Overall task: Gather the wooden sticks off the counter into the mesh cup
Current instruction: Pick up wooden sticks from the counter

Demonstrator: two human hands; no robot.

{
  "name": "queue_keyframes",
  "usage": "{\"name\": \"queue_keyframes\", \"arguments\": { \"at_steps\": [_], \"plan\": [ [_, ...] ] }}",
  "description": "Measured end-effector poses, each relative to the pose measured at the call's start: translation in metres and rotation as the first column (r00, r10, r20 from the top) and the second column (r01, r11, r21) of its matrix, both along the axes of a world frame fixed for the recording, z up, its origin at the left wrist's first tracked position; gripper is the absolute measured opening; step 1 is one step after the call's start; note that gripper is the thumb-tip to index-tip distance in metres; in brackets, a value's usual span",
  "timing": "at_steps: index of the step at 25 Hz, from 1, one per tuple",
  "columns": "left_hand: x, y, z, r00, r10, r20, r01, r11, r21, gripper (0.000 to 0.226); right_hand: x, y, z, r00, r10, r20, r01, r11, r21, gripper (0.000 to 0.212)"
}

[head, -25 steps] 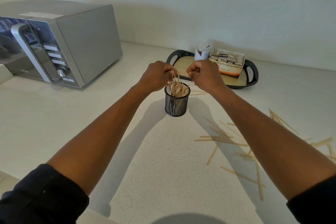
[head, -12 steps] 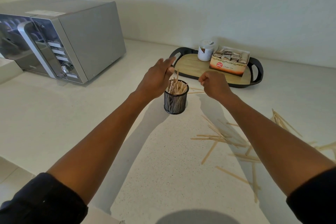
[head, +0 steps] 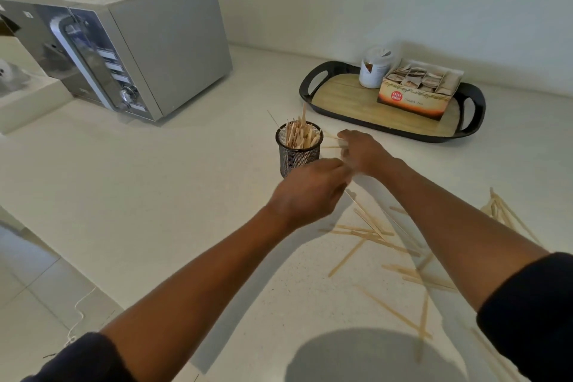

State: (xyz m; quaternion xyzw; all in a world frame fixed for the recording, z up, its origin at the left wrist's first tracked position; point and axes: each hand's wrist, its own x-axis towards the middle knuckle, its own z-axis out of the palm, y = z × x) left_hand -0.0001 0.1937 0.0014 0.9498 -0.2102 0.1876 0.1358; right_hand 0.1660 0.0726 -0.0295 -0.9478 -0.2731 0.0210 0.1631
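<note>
The mesh cup point(head: 298, 150) is my landmark: it stands upright on the counter point(head: 161, 211), already packed with sticks. My left hand point(head: 311, 192) sits just in front of the cup, fingers loosely curled and blurred — I cannot tell whether it holds anything. My right hand point(head: 361, 150) lies just right of the cup, fingers stretched out low over two or three sticks point(head: 330, 141) lying beside its rim, not yet closed on them. Many more loose sticks point(head: 375, 231) are scattered in front of the cup and to its right, some under my right forearm. So I judge I'm between loads, reaching for the next pickup. The next move calls for pinching those near sticks flat off the surface, lifting them endwise and dropping them in — without knocking the crowded cup over.
</note>
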Motion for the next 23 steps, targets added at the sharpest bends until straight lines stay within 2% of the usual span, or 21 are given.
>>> {"name": "queue_keyframes", "arguments": {
  "at_steps": [3, 6, 9, 18, 23],
  "plan": [
    [0.015, -0.015, -0.022, 0.982, 0.124, -0.145, -0.129, 0.991, -0.031, 0.040, 0.008, 0.003, -0.004, 0.994, 0.109, 0.030, -0.105, 0.986, -0.128, 0.030],
    [0.032, -0.022, -0.034, 0.947, 0.222, -0.231, -0.218, 0.975, 0.043, 0.054, 0.016, 0.003, -0.005, 0.963, 0.263, 0.064, -0.237, 0.933, -0.270, 0.037],
    [0.038, -0.027, -0.039, 0.928, 0.271, -0.254, -0.259, 0.963, 0.080, 0.047, 0.015, -0.005, -0.004, 0.944, 0.318, 0.085, -0.270, 0.895, -0.354, 0.040],
    [0.018, -0.030, -0.034, 0.905, 0.298, -0.302, -0.292, 0.954, 0.069, 0.050, -0.034, -0.051, -0.009, 0.959, 0.278, 0.050, -0.249, 0.916, -0.313, 0.051],
    [0.016, -0.034, -0.026, 0.931, 0.250, -0.267, -0.244, 0.968, 0.056, 0.047, -0.081, -0.088, 0.001, 0.966, 0.256, 0.026, -0.239, 0.932, -0.273, 0.049]
  ]
}}
